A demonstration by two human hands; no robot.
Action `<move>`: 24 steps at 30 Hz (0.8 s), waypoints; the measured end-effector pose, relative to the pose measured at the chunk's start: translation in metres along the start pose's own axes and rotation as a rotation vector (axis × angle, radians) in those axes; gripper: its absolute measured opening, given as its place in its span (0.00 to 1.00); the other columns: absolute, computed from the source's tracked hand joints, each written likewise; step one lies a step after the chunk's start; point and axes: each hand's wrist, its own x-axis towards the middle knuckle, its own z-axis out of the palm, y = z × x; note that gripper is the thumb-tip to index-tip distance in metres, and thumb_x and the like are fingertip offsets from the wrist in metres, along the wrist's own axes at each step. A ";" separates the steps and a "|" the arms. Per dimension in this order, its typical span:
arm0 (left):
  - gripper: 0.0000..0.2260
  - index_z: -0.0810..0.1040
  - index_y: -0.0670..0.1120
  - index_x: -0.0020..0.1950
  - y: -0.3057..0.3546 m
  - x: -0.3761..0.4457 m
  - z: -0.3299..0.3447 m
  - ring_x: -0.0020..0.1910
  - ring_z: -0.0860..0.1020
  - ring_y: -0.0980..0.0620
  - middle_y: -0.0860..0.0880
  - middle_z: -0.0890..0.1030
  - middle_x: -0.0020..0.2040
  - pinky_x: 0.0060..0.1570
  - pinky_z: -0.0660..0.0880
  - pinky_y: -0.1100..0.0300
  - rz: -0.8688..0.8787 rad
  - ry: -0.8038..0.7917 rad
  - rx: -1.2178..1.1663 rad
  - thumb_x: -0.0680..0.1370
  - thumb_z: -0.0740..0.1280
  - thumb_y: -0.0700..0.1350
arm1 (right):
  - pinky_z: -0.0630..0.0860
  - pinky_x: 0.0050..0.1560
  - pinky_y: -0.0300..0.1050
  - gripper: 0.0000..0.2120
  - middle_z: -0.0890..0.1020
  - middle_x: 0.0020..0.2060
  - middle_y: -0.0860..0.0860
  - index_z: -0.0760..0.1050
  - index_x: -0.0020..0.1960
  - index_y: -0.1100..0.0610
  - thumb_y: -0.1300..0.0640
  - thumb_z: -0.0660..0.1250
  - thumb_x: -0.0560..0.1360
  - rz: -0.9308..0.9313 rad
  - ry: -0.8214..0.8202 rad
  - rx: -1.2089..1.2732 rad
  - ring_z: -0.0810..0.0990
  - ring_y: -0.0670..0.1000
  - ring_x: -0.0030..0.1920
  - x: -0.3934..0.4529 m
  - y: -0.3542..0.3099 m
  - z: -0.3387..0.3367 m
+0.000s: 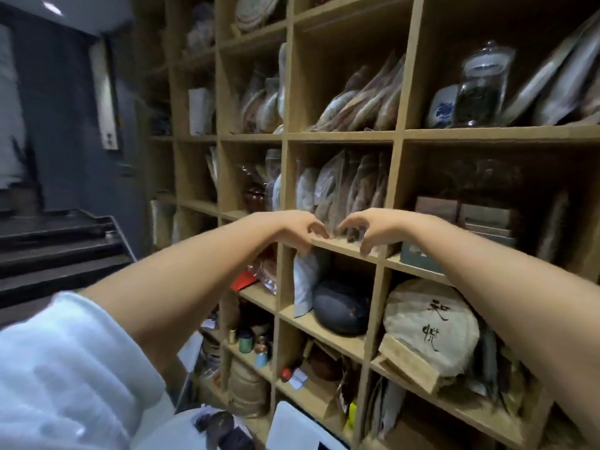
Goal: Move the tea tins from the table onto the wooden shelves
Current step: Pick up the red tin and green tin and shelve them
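Observation:
Both arms reach toward the wooden shelves [341,136]. My left hand [300,230] and my right hand [367,230] hover side by side at the front edge of a middle shelf board [344,246], fingers loosely curled, nothing held in either. Behind the fingers, that compartment holds several bagged tea cakes [341,186]. Small tins [253,344] in green, blue and copper stand on a low shelf at the lower left. The table is out of view.
A glass jar [480,86] and a blue-and-white pot [443,107] stand in the upper right compartment. A large wrapped tea cake [431,326] and a dark round pouch [341,306] sit lower down. Dark stairs [58,251] rise at left.

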 end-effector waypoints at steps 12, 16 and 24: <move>0.26 0.70 0.51 0.69 -0.106 -0.287 0.012 0.68 0.67 0.47 0.47 0.69 0.69 0.61 0.65 0.57 -0.615 -0.053 0.015 0.71 0.68 0.41 | 0.70 0.55 0.44 0.32 0.71 0.67 0.52 0.66 0.69 0.47 0.64 0.70 0.68 -0.474 -0.124 -0.141 0.70 0.53 0.65 0.002 -0.219 0.098; 0.25 0.69 0.51 0.70 -0.112 -0.425 0.019 0.68 0.66 0.48 0.47 0.68 0.70 0.64 0.64 0.55 -0.841 -0.055 -0.016 0.73 0.67 0.41 | 0.71 0.64 0.47 0.32 0.68 0.70 0.52 0.65 0.70 0.47 0.66 0.68 0.70 -0.616 -0.164 -0.182 0.68 0.54 0.68 -0.024 -0.312 0.142; 0.25 0.70 0.51 0.69 -0.053 -0.709 0.048 0.68 0.68 0.49 0.48 0.69 0.70 0.64 0.66 0.55 -1.246 -0.055 -0.026 0.72 0.68 0.42 | 0.69 0.64 0.48 0.32 0.68 0.70 0.51 0.64 0.70 0.45 0.61 0.70 0.70 -0.926 -0.277 -0.180 0.68 0.53 0.68 -0.141 -0.485 0.236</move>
